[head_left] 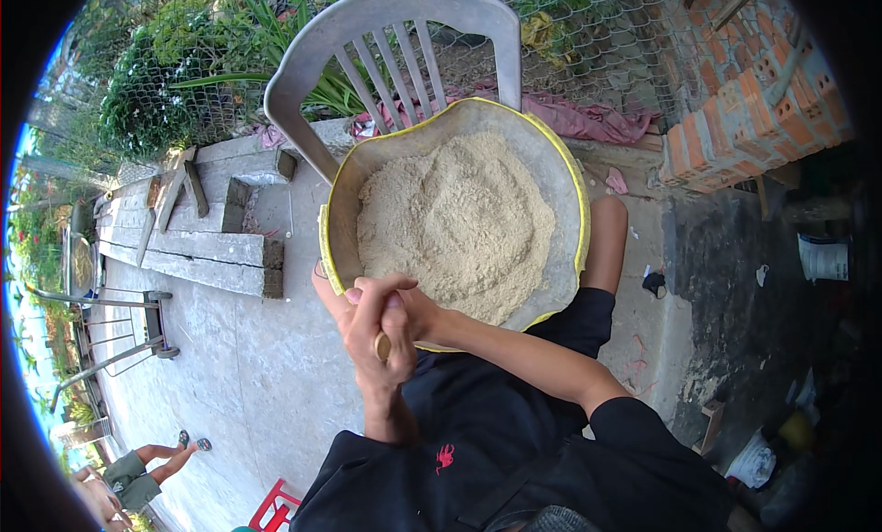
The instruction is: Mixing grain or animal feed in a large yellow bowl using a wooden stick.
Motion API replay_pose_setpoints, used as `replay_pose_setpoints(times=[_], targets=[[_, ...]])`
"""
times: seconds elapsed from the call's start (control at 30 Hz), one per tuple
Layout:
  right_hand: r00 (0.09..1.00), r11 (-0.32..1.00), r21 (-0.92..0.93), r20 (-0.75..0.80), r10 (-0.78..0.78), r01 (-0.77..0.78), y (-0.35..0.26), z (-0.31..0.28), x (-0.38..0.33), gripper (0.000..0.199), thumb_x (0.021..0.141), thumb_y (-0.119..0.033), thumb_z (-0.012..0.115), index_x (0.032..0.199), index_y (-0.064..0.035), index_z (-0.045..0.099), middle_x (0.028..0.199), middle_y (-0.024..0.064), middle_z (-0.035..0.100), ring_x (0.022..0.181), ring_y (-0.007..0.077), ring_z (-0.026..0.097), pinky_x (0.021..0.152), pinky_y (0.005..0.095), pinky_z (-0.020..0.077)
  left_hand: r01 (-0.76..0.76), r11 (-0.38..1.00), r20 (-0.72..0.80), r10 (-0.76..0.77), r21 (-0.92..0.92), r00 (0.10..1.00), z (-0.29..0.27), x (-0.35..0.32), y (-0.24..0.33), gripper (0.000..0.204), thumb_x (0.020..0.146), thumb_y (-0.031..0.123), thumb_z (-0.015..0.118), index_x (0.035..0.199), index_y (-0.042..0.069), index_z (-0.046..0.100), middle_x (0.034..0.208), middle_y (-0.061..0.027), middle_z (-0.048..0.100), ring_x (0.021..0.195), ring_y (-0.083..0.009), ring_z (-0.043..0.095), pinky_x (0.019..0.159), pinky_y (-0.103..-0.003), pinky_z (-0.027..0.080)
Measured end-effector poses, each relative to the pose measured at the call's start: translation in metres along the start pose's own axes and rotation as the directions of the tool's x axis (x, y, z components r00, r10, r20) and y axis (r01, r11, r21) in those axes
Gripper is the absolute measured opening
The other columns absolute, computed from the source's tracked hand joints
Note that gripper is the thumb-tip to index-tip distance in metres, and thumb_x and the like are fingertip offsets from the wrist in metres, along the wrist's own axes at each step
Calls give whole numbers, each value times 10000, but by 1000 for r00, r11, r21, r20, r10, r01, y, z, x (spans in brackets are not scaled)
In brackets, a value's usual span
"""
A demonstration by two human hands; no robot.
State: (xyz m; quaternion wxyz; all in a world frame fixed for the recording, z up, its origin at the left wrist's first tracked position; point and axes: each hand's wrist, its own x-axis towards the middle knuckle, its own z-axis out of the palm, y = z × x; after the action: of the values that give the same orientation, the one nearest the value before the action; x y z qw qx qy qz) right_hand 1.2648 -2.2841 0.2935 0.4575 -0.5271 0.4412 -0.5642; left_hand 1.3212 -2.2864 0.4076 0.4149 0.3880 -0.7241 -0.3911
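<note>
Basin (565,178) with a yellow rim, grey inside, sits on the person's lap and fills the middle of the view, heaped with pale, coarse powder (455,224). Its far edge lies just in front of a grey plastic chair (395,45), whose slatted back rises behind it. To the basin's right, a bare knee (606,243) shows past the rim, then concrete ground (248,367) and a brick wall (744,109) further off. To the left the concrete is open as far as some grey slabs (207,247), well apart from the basin. A wire fence (588,27) and green plants (175,82) stand beyond the chair.

Both hands meet at the basin's near rim. The left hand (372,334) is curled tightly around a small wooden handle (382,346), whose round end shows between the fingers. The right hand (418,311) lies against the left one, mostly covered by it, so I cannot tell how far it is closed. Another person's legs (152,463) show at the lower left, well away
</note>
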Motion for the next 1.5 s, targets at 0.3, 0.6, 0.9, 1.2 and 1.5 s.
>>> replay_pose_setpoints(times=[0.3,0.6,0.9,1.2,1.5], targets=[[918,908,-268,320,-232,323,26,-56,51,154,780,-165,634,813,-21,591,890,140,671,852,344,630,690,432,495,-402,897,-13,411,183,912,24,7,-50,192,871,41,494,918,9,678,608,-76,564,574,-177,530,636,-284,386],[939,743,-586,297,-173,322,38,-135,59,127,820,-211,599,835,-86,618,857,104,657,878,315,619,807,401,442,-187,975,91,198,-116,976,78,18,-64,256,925,-9,433,1083,-15,635,780,-102,595,695,-156,559,667,-279,451],[978,626,-760,-60,198,-173,-14,-117,-34,71,820,-80,600,785,-22,579,664,209,623,681,415,620,659,496,459,68,685,-10,-110,-725,994,65,-18,-67,263,917,72,391,969,-96,587,513,-42,412,463,-119,393,506,-287,407],[975,850,-479,-69,210,-217,-44,-61,-53,291,895,-210,583,711,10,532,625,222,578,646,436,583,583,504,419,-52,885,72,96,-462,993,9,-32,-23,262,871,103,396,772,-77,558,513,-96,479,406,-166,416,448,-314,394],[981,801,-595,186,54,68,1,-130,8,289,891,-220,570,708,-1,528,748,180,622,815,381,610,727,463,445,-221,956,28,230,-193,973,63,-15,-57,229,890,26,399,866,-68,607,616,-86,551,538,-106,487,568,-225,426]])
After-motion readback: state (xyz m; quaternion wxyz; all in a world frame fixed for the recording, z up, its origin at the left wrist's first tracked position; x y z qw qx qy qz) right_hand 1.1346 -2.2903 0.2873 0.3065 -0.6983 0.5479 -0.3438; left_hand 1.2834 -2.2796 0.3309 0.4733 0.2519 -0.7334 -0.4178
